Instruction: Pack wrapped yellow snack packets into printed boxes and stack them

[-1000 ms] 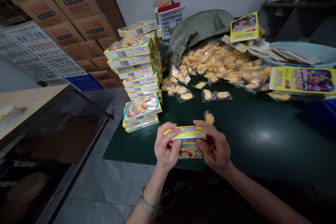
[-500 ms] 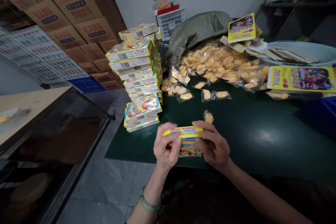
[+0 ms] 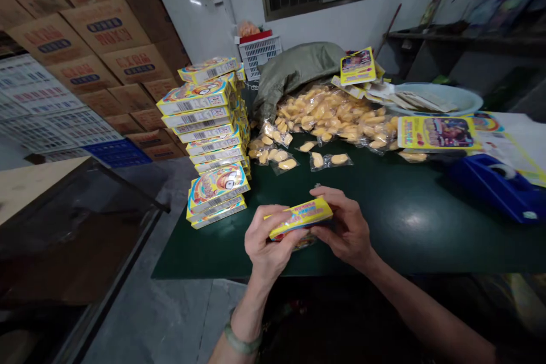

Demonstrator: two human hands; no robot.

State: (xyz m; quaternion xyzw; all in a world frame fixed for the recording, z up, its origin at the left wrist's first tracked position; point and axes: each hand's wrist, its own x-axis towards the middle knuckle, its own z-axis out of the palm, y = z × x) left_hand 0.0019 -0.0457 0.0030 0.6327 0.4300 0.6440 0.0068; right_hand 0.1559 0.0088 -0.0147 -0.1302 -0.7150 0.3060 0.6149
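Observation:
A small yellow printed carton (image 3: 303,217) is held between both hands over the front of the green table. My left hand (image 3: 268,239) grips its left end, thumb along the lower edge and fingers over the top. My right hand (image 3: 345,230) closes round the right end, with the index finger at the far corner. Part of another printed carton (image 3: 306,242) shows just below it, mostly hidden by my fingers. Left of my hands stands a tall stack of similar yellow cartons (image 3: 217,142). Several wrapped yellow pieces (image 3: 286,164) lie beyond my hands.
A green sack (image 3: 298,65) spills a heap of wrapped pieces (image 3: 336,111) at the table's back. To the right are a blue tape dispenser (image 3: 499,185), flat yellow cartons (image 3: 437,132) and a pale blue basin (image 3: 464,96). Brown boxes (image 3: 104,31) are piled at the left.
The carton in my hands has tilted, its right end now higher and its left end lower. The camera view has turned right, bringing the blue tape dispenser fully into sight.

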